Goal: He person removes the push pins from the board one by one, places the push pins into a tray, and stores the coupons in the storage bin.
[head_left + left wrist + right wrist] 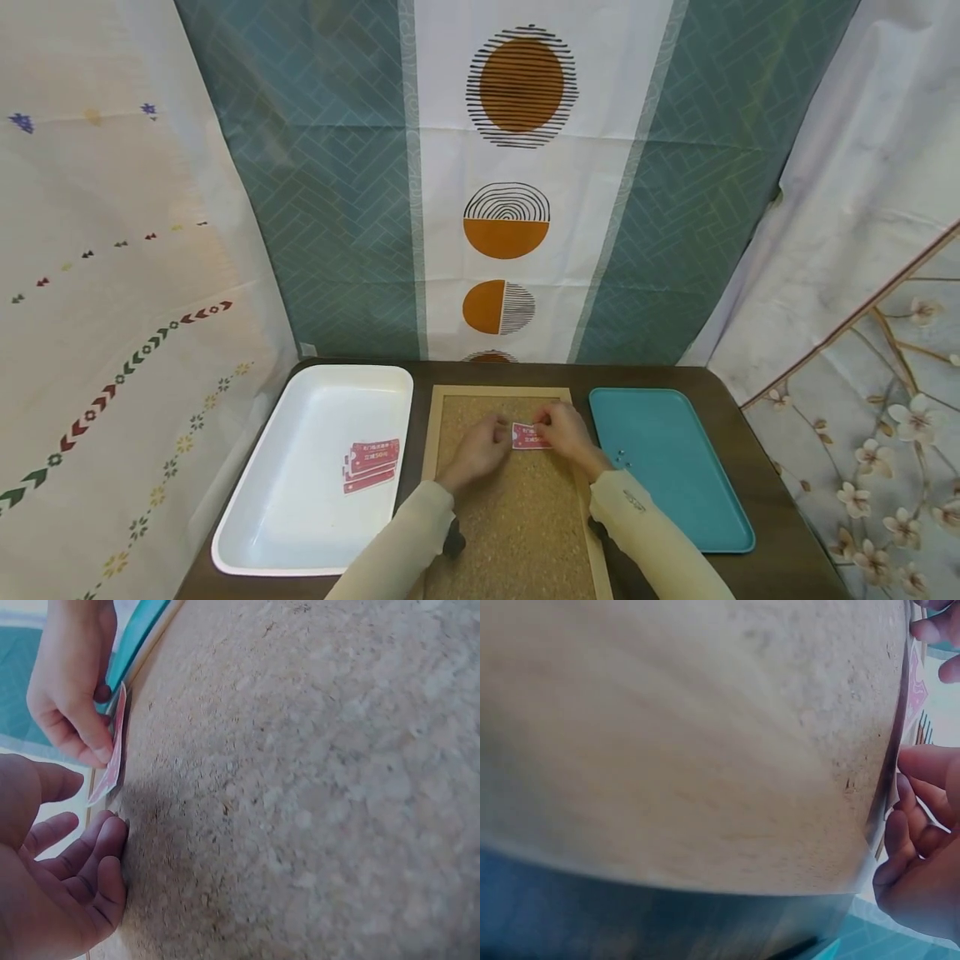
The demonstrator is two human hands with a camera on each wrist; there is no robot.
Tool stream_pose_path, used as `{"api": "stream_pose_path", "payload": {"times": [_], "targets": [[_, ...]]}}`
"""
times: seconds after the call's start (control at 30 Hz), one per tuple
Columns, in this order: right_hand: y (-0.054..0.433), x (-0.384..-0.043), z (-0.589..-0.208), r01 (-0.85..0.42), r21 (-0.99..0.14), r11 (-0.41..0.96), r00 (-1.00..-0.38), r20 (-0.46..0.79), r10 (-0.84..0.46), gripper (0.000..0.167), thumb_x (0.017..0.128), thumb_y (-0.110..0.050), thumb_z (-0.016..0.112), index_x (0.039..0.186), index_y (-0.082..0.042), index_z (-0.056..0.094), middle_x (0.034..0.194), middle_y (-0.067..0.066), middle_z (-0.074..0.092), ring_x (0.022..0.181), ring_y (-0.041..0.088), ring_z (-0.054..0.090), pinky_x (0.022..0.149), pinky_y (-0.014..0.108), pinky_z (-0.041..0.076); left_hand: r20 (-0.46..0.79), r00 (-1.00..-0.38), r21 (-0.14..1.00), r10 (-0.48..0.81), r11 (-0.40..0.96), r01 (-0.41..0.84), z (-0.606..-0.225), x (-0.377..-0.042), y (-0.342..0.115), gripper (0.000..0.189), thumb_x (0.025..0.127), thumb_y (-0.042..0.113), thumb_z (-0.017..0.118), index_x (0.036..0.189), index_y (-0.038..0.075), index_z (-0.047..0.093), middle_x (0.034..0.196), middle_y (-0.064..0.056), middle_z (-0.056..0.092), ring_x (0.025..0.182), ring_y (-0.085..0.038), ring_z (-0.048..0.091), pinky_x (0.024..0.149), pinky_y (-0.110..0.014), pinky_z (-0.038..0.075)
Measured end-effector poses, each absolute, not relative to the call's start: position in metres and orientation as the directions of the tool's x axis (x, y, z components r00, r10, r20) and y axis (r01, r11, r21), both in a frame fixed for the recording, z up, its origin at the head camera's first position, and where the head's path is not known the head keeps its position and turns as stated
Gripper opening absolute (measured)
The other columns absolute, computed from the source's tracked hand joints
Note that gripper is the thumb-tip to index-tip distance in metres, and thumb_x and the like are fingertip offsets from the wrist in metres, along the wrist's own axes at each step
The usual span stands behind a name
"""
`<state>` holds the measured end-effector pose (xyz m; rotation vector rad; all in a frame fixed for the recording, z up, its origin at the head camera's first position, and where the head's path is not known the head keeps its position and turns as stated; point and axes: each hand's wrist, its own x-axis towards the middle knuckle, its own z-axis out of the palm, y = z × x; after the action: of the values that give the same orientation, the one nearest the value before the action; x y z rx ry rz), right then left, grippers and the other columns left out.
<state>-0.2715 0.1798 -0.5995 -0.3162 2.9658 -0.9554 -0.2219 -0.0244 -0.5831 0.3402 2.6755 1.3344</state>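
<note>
A red coupon with white print (527,437) is at the upper part of the framed cork board (517,517). My right hand (566,431) pinches it near its right end between thumb and fingers. In the left wrist view the coupon (117,754) stands slightly off the cork, and the right hand (75,690) grips it from beyond. To the left of the coupon my left hand (480,448) hovers over the board with loosely bent fingers and nothing between them. The right wrist view shows the right hand's thumb and fingers (911,814) close together at the coupon's edge.
On the left, a white tray (277,508) holds several similar red coupons (372,465). A teal tray (682,467) on the right contains a few tiny shiny pieces (622,458), too small to identify. Everything stands on a dark wooden table (780,508), with curtains around it.
</note>
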Motion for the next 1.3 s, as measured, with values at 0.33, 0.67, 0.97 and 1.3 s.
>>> {"api": "stream_pose_path", "payload": {"times": [0.33,0.67,0.97,1.3], "targets": [[0.178,-0.276,-0.595,-0.151,-0.621,0.769,-0.979,-0.015,-0.204,0.004,0.084,-0.006,0.071,0.081,-0.006,0.069,0.07,-0.002,0.062,0.061,0.012,0.056,0.056,0.028,0.048,0.04,-0.958,0.803,0.283,0.562,0.199,-0.583,-0.225,-0.013,0.035,0.091,0.011,0.063,0.125,0.004,0.056,0.078,0.002,0.057,0.06,-0.011,0.05,0.053,-0.028,0.041],[0.181,-0.28,-0.598,-0.138,-0.631,0.763,-0.969,-0.071,-0.234,0.01,0.086,-0.006,0.07,0.077,-0.008,0.066,0.066,-0.002,0.06,0.059,0.012,0.054,0.05,0.027,0.045,0.034,-0.966,0.807,0.257,0.563,0.178,-0.591,-0.227,-0.004,0.04,0.09,0.007,0.064,0.129,0.006,0.056,0.086,-0.002,0.06,0.07,-0.012,0.053,0.058,-0.028,0.044],[0.181,-0.281,-0.593,-0.11,-0.638,0.762,-0.971,-0.096,-0.221,0.007,0.086,-0.006,0.07,0.08,-0.006,0.067,0.07,-0.001,0.06,0.063,0.014,0.054,0.054,0.027,0.046,0.024,-0.969,0.831,0.246,0.535,0.157,-0.596,-0.233,-0.003,0.039,0.09,0.006,0.065,0.128,0.006,0.059,0.106,-0.011,0.067,0.09,-0.02,0.062,0.073,-0.037,0.052],[0.18,-0.278,-0.593,-0.124,-0.669,0.733,-0.967,-0.085,-0.241,0.006,0.086,-0.002,0.069,0.081,-0.003,0.066,0.07,0.001,0.059,0.064,0.014,0.054,0.055,0.027,0.046,-0.021,-0.973,0.839,0.23,0.534,0.109,-0.596,-0.234,-0.001,0.04,0.089,0.008,0.069,0.127,0.007,0.059,0.102,-0.009,0.068,0.085,-0.016,0.063,0.069,-0.033,0.052]]}}
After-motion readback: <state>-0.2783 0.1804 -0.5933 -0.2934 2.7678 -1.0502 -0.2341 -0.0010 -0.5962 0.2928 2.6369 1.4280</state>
